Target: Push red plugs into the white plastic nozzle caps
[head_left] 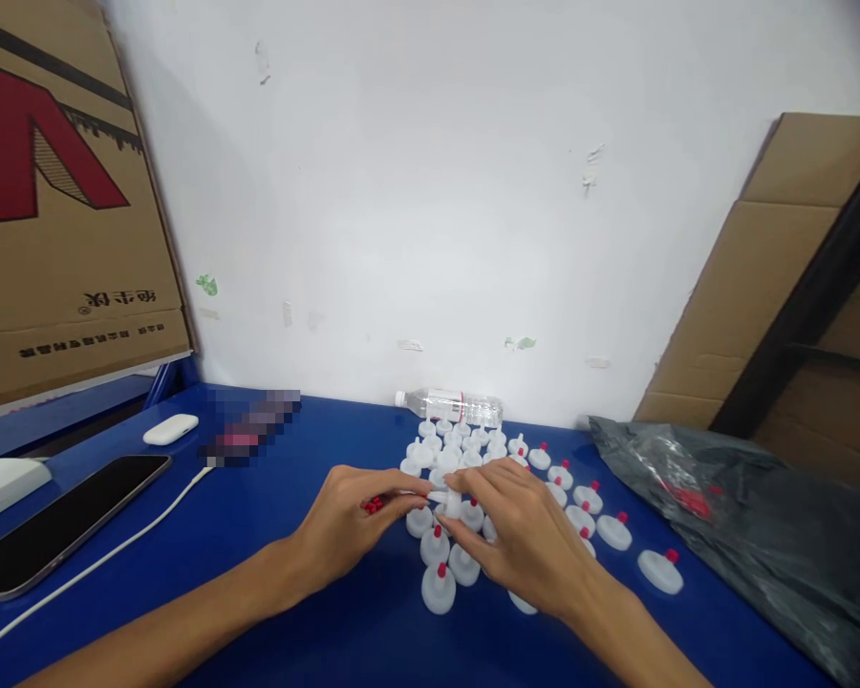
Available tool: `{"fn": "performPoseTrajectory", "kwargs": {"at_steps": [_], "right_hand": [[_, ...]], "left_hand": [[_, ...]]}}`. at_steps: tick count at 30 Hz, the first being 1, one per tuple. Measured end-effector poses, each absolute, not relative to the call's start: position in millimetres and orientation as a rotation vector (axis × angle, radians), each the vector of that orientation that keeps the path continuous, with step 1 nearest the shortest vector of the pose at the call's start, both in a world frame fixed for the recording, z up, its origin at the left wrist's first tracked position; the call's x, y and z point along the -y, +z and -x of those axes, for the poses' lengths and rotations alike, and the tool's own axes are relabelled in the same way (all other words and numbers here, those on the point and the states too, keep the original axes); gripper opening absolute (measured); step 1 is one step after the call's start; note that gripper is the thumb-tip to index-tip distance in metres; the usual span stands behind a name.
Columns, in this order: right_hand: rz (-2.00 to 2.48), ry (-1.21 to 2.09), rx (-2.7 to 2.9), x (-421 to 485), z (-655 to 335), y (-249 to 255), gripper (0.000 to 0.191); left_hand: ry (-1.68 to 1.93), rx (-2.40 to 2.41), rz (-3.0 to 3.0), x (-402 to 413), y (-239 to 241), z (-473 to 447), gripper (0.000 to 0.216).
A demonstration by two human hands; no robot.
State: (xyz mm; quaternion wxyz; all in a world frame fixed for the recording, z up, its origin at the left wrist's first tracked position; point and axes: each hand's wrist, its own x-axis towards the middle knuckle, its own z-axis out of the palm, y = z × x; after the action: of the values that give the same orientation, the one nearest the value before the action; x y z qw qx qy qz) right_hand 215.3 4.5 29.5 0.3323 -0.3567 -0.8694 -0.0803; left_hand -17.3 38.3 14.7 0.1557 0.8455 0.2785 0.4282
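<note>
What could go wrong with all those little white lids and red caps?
The small red caps look loosely tucked in the left hand, so one might slip out. The right hand is close among the white lids, so it could bump some over. The clear bottle lies on its side behind them, so a nudge might roll it into them.

"What colour are the round pieces (439, 594)?"
"Translucent white, many with red tips (441, 569)."
"And the tabletop (258, 487)?"
"Solid deep blue."
"The left cardboard (50, 277)?"
"Brown, printed with a black-edged red shape (7, 143), a dark band (43, 58) and black lettering (93, 341)."
"The wall (430, 210)?"
"White, with green patches (206, 285)."
"The plastic bag (774, 573)?"
"Dark grey."
"That phone's screen (72, 516)?"
"Black, beside a white cable (125, 537)."
</note>
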Motion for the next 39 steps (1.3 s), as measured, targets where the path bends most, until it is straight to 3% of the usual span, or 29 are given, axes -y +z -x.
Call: {"fn": "performPoseTrajectory", "kwargs": {"at_steps": [7, 25, 30, 32, 34, 39], "right_hand": [[0.766, -0.178, 2.238, -4.8, -213.5, 24.3, 0.025], [0.650, -0.260, 2.245, -4.5, -203.3, 19.9, 0.023], [0.692, -0.339, 2.217, -4.2, -203.3, 25.0, 0.023], [0.736, -0.332, 2.221, -6.0, -206.0, 27.1, 0.031], [0.801, -0.344, 2.246, -8.8, -211.8, 29.4, 0.039], [1.049, -0.377, 2.185, -19.2, -236.6, 36.9, 0.028]], "left_hand": [[1.094, -0.747, -2.752, -45.7, 12.3, 21.8, 0.019], [0.948, -0.741, -2.492, -31.1, 11.9, 18.6, 0.035], [1.186, -0.657, -2.574, -32.3, 12.3, 15.4, 0.023], [1.398, -0.582, -2.605, -35.9, 13.4, 15.0, 0.015], [1.559, -0.596, -2.612, -42.1, 15.2, 17.7, 0.021], [1.490, -1.149, -2.678, -64.7, 20.6, 35.2, 0.018]]}}
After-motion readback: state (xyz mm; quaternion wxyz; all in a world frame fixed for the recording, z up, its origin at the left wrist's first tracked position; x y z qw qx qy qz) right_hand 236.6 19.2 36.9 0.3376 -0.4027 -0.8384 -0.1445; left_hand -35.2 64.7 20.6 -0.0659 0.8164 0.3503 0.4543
